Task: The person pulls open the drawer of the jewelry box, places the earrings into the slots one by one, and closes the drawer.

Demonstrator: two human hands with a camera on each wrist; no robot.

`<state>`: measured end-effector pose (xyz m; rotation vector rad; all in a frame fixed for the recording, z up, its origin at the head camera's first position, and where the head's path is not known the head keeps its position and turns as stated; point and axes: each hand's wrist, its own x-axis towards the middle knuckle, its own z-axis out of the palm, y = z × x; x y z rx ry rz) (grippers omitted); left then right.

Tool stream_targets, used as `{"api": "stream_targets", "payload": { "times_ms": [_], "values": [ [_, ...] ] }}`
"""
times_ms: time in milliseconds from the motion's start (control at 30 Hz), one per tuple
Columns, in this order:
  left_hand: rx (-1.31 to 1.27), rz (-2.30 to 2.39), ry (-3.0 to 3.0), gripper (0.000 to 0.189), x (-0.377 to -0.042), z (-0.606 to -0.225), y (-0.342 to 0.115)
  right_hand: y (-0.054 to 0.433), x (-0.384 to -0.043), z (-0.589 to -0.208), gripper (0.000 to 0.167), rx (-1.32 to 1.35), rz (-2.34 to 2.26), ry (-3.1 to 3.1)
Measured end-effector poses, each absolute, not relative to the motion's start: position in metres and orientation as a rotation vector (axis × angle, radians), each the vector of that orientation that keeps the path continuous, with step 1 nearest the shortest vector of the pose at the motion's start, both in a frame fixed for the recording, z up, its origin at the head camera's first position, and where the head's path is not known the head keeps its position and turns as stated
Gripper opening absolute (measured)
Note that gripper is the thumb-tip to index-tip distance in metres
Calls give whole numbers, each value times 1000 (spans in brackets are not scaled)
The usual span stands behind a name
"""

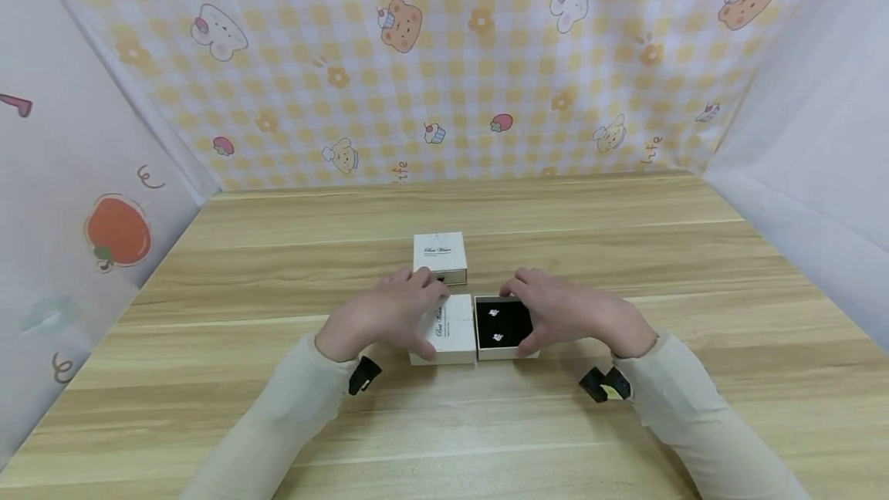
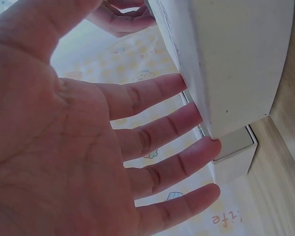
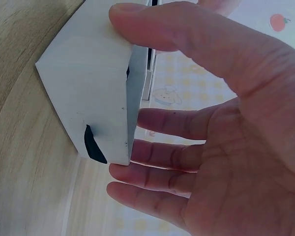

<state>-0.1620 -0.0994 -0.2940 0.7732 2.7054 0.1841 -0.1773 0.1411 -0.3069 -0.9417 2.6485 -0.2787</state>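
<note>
A white cardboard box sleeve (image 1: pixel 454 330) with black script lies near the table's middle. Its drawer (image 1: pixel 510 354), lined in black, stands right against the sleeve's right end; whether they still overlap I cannot tell. Two small sparkling earrings (image 1: pixel 495 313) sit on the black lining. My left hand (image 1: pixel 389 313) spans the sleeve, thumb at the near side and fingertips on the far edge. With my right hand (image 1: pixel 566 313) I hold the drawer, thumb on its near wall and fingers along the far wall. A black ribbon tab (image 3: pixel 93 145) shows on the drawer's outer end.
Just behind the sleeve stands a second white box (image 1: pixel 441 253) with similar script, shut. The wooden table (image 1: pixel 208 315) runs back to a yellow checked curtain (image 1: pixel 451 83). White cloth walls (image 1: pixel 819 137) close off both sides.
</note>
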Motion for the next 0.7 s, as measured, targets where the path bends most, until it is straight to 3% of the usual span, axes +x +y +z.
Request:
{"api": "stream_targets", "payload": {
  "times_ms": [700],
  "values": [
    [780,148,2716,80,-163,-297,-96,141,-177,-307,74,-963,-300,2647]
  ]
}}
